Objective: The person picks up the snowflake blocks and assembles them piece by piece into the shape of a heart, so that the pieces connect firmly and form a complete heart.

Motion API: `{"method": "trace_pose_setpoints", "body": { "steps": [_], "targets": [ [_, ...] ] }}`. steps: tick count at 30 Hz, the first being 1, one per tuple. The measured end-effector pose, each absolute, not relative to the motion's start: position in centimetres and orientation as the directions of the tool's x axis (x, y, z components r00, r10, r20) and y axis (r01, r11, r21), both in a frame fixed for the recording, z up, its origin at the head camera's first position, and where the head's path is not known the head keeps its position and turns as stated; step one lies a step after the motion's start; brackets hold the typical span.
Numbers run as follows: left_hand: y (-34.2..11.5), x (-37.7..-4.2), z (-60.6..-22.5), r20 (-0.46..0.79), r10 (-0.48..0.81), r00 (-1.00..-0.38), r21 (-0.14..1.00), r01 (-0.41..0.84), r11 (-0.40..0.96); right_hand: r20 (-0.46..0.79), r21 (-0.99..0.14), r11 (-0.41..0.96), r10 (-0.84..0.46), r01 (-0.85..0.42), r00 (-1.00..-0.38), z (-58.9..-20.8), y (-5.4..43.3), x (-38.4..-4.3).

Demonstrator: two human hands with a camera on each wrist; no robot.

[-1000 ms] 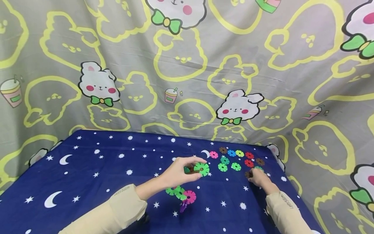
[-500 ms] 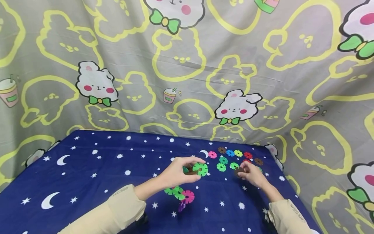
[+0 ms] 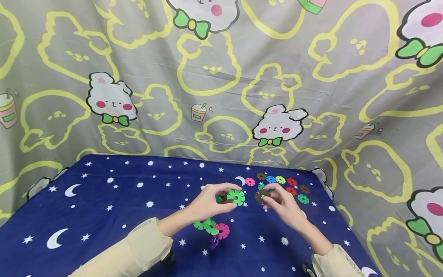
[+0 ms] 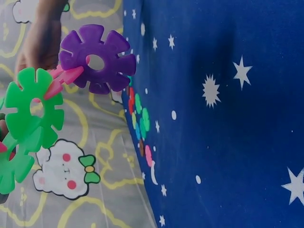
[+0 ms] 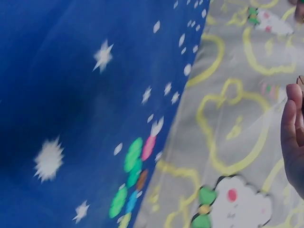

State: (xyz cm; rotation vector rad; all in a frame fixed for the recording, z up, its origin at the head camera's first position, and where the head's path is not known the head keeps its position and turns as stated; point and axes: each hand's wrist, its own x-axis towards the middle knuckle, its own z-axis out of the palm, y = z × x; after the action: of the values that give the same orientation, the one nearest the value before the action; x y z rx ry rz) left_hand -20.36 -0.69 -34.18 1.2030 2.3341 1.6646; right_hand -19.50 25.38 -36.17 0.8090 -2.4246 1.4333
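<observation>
My left hand (image 3: 207, 201) grips a linked build of slotted snowflake discs above the table. A bright green disc (image 3: 236, 197) faces out between its thumb and fingers, with brown and darker green pieces partly hidden behind. Lower on the build show green discs (image 3: 210, 227), a pink disc (image 3: 222, 231) and a purple disc (image 3: 214, 242). The left wrist view shows the purple disc (image 4: 97, 59) slotted to a pink piece beside green ones. My right hand (image 3: 285, 204) pinches a brown disc (image 3: 262, 196) just right of the build, apart from it.
Several loose discs lie at the table's back right, among them a pink disc (image 3: 250, 181), a blue disc (image 3: 271, 179), a red disc (image 3: 292, 182) and a teal disc (image 3: 303, 199). A dark blue starry cloth (image 3: 138, 215) covers the table. A patterned curtain (image 3: 162, 92) stands behind.
My right hand has lifted the brown disc from the loose discs at the right and carried it left, close to the build. The left hand has stayed nearly still.
</observation>
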Motion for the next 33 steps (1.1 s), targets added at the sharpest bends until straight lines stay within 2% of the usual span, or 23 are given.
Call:
{"method": "trace_pose_setpoints", "body": {
  "steps": [4,8,21,27,33],
  "targets": [
    [-0.6,-20.5,-34.3,0.399,0.600,-0.694,0.807,0.576,0.130,0.474,-0.738,0.330,-0.368,-0.589,-0.800,-35.3,24.0,-18.5],
    [-0.6,-20.7,-34.6,0.425,0.607,-0.671,0.792,0.600,0.110,0.453,-0.778,0.282,-0.366,-0.561,-0.813,-34.6,23.2,-17.9],
    [-0.6,-20.8,-34.8,0.467,0.621,-0.629,0.756,0.649,0.089,0.189,-0.942,0.220,-0.280,-0.255,-0.941,-33.3,21.5,-17.4],
    [-0.6,-20.7,-34.7,0.454,0.624,-0.635,0.770,0.633,0.084,0.097,-0.959,0.236,-0.237,-0.154,-0.967,-32.8,20.8,-17.2],
    [-0.5,-20.7,-34.7,0.475,0.625,-0.619,0.749,0.657,0.082,0.065,-0.974,0.195,-0.251,-0.117,-0.966,-32.7,20.4,-17.0]
  ]
}}
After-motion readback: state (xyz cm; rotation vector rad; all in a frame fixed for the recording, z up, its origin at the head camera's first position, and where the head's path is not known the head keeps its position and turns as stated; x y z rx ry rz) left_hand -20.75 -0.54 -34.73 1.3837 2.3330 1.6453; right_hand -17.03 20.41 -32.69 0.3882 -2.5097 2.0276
